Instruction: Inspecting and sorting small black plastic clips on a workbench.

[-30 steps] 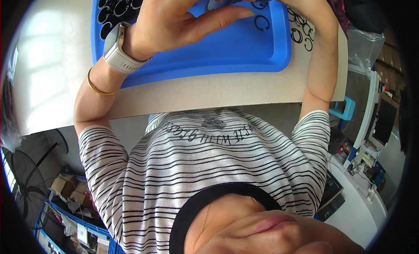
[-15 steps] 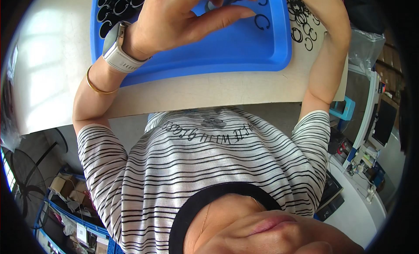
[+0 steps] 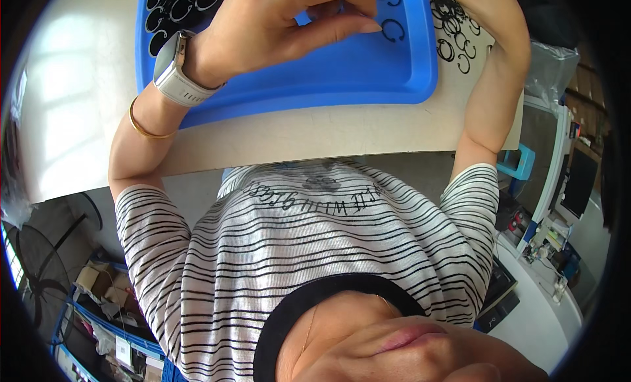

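Note:
My left hand (image 3: 282,30), with a white-strapped watch (image 3: 172,70) on its wrist, hangs over the blue tray (image 3: 315,93). Its thumb and index finger come together in a pinch; whatever sits between them, if anything, is too hidden to name. Just beyond the thumb tip, a black open retaining ring (image 3: 393,31) lies in the tray, with another near it at the top edge. My right forearm (image 3: 496,86) reaches up along the right side, and its hand is past the upper edge of the picture. Several black round parts with shiny rims (image 3: 187,7) fill the tray's left end.
A pile of black retaining rings (image 3: 453,24) lies on the pale table (image 3: 315,135), right of the tray. Clear plastic wrap (image 3: 552,67) hangs at the right. Below left are a fan (image 3: 43,264) and a blue-framed shelf (image 3: 108,316) with boxes.
My left thumb and index finger have drawn closer together, and the index finger has come down into view. My right forearm has hardly shifted.

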Demonstrator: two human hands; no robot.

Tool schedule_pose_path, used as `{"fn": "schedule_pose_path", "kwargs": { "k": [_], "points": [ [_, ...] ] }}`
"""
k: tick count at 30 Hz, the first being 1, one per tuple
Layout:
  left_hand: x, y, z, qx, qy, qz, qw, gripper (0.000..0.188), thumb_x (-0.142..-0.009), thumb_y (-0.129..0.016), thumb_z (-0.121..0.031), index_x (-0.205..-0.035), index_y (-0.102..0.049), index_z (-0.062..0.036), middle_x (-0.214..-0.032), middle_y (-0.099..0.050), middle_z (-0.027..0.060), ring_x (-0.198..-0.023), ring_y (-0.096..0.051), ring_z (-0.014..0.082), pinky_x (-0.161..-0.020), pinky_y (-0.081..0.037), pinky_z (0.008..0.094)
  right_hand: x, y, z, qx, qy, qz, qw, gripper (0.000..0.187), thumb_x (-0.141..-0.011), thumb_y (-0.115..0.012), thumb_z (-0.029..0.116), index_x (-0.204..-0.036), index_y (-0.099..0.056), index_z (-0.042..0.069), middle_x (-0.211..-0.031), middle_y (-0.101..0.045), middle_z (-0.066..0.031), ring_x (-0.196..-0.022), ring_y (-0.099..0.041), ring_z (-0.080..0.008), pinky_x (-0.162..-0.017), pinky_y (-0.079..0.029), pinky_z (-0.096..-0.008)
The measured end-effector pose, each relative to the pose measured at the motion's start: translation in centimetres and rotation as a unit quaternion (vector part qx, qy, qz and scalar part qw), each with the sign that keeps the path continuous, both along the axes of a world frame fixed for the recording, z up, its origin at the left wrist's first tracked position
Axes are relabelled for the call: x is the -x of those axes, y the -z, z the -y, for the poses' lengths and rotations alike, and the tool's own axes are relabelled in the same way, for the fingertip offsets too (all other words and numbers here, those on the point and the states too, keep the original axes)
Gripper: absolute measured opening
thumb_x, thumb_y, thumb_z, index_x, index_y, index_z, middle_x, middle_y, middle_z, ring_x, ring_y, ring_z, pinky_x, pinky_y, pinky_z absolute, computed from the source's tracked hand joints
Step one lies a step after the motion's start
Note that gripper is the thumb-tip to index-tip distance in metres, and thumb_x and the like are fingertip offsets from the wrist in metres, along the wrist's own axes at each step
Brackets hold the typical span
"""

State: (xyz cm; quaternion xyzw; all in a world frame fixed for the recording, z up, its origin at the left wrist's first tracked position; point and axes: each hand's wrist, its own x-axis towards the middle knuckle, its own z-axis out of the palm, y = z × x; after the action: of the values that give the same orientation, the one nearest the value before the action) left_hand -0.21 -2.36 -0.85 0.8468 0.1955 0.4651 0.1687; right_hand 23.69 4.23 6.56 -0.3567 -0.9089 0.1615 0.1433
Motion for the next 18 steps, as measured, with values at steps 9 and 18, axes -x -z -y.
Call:
{"fn": "schedule_pose_path", "kwargs": {
  "k": [9, 18],
  "points": [
    [0.1, 0.5, 0.2, 0.032, -0.011, 0.013, 0.999, 0.037, -0.083, -0.082, -0.005, -0.116, -0.066, -0.0011, -0.096, -0.071, 0.0083, -0.064, -0.066, 0.0113, -0.054, -0.055, 0.0238, -1.6, -1.2, 1.2, -0.036, -0.015, -0.064, 0.997, 0.02, -0.083, -0.075, 0.001, -0.102, -0.069, 0.003, -0.091, -0.07, -0.0017, -0.079, -0.065, -0.007, -0.07, -0.051, -0.0207],
    [0.0, 0.0, 0.1, 0.016, -0.004, -0.008, 1.0, 0.034, -0.083, -0.081, -0.005, -0.114, -0.067, -0.0006, -0.1, -0.071, 0.0093, -0.066, -0.067, 0.0129, -0.054, -0.056, 0.0241, -3.6, -1.0, -2.4, 0.124, -0.1, -0.157, 0.975, 0.018, -0.087, -0.072, -0.002, -0.104, -0.069, -0.001, -0.085, -0.07, -0.0062, -0.069, -0.067, -0.0082, -0.063, -0.057, -0.0192]
  ]
}}
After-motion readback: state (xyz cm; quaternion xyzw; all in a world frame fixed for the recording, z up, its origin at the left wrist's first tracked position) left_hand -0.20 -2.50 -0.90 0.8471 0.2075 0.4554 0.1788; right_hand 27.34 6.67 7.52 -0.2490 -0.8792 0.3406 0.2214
